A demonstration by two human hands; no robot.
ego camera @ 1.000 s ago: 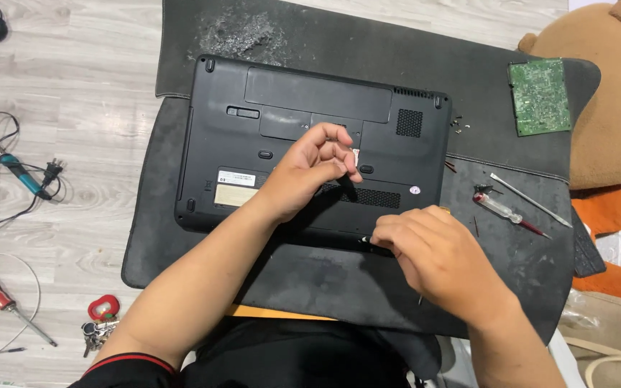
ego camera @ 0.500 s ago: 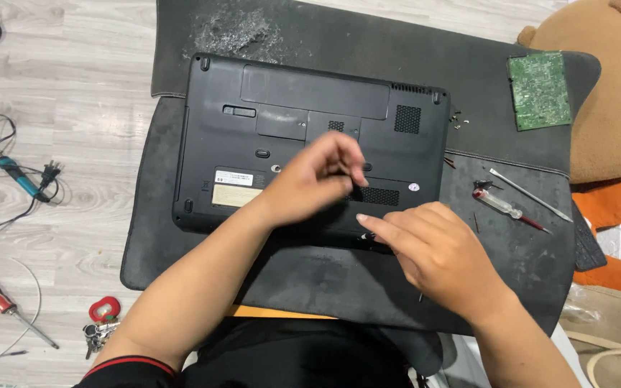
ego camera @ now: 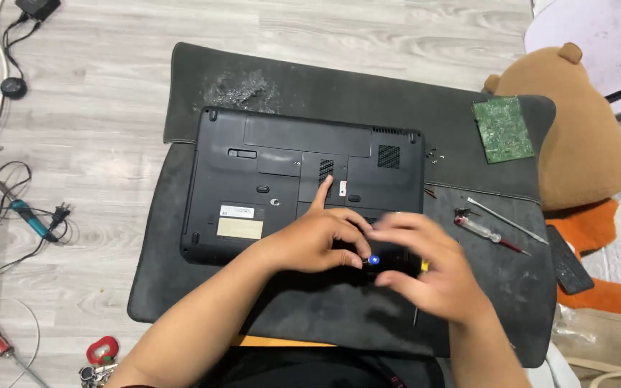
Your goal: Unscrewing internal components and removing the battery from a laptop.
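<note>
Grey wood flooring is carrying a dark mat (ego camera: 253, 79) where an upturned black laptop (ego camera: 303, 172) is lying while the left hand (ego camera: 310, 241) and blurred right hand (ego camera: 433, 269), grips pinching, are passing a small blue-tipped screwdriver (ego camera: 374, 259) over its near edge, seemingly mid-unscrewing, next needing careful tip seating.

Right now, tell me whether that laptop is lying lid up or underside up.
Underside up. The black laptop shows its base panels, vent grilles and label stickers, lying flat and shut on the dark mat; both hands work at its near edge.
</note>
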